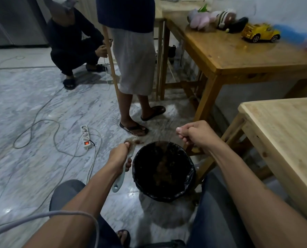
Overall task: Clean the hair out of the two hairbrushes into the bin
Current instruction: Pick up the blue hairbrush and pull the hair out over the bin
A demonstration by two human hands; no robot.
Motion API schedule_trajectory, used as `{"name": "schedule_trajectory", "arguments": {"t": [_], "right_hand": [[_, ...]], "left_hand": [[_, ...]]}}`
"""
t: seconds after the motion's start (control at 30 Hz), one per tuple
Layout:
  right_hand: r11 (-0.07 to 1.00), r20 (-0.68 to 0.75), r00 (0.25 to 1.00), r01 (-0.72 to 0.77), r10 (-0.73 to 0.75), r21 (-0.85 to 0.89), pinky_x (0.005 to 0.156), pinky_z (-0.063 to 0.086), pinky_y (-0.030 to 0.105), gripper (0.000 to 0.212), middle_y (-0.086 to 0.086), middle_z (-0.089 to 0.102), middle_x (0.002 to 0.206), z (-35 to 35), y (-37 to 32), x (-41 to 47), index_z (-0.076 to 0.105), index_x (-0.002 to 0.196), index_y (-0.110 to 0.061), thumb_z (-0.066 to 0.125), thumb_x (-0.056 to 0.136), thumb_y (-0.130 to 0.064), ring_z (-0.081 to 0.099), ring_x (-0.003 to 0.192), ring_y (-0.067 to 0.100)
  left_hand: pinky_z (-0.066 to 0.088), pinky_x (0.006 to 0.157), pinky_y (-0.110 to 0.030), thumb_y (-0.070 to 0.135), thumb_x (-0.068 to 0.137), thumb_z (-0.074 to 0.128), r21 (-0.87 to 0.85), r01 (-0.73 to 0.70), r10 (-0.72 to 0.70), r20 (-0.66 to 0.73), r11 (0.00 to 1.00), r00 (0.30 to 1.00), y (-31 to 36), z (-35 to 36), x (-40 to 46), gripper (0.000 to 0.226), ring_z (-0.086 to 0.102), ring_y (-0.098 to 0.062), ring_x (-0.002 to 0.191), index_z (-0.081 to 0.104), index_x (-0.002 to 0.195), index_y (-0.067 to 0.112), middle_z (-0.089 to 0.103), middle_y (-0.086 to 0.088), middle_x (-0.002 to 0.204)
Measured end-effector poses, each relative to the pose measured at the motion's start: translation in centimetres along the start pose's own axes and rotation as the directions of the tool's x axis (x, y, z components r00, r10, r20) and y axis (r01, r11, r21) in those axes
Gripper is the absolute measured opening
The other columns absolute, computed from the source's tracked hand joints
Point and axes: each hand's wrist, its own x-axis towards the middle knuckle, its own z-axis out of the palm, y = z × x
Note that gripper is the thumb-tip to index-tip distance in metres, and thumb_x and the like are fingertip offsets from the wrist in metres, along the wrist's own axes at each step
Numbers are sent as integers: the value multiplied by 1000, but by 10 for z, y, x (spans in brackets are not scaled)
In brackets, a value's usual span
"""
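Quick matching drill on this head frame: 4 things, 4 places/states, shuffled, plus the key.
Things:
1. hairbrush
2. bin
3. toy car
4. power strip

Places or states:
A. on the far wooden table, yellow
B. gripped in the left hand, hair still in its bristles
C. on the marble floor, switch glowing red
D. on the floor between the knees, lined with a black bag

Pairs: 1-B, 2-D, 3-A, 4-C
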Motion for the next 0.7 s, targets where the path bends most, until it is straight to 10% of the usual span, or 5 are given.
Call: {"name": "schedule_trajectory", "arguments": {"t": [0.3,0.53,0.7], "right_hand": [[940,43,999,44,-32,-338,55,55,27,53,-1,58,129,13,17,-2,54,142,-24,67,95,-44,72,76,18],[963,157,987,86,-46,-257,53,55,26,34,9,76,84,43,27,-7,74,106,-8,80,86,-36,70,63,15],[950,77,996,59,-37,-308,60,57,28,10,13,78,80,34,24,-6,78,84,-12,79,87,-22,69,66,17]], "left_hand": [[37,53,-31,50,96,54,123,-216,205,96,969,974,4,23,-28,46,50,-24,48,60,77,8,55,-10,60],[40,50,-28,49,99,53,161,-292,267,159,943,951,11,45,-56,47,52,-21,46,67,82,7,58,-10,60],[33,45,-25,47,98,54,7,-100,98,117,995,988,5,34,-31,44,43,-20,40,60,82,7,50,-9,55]]}}
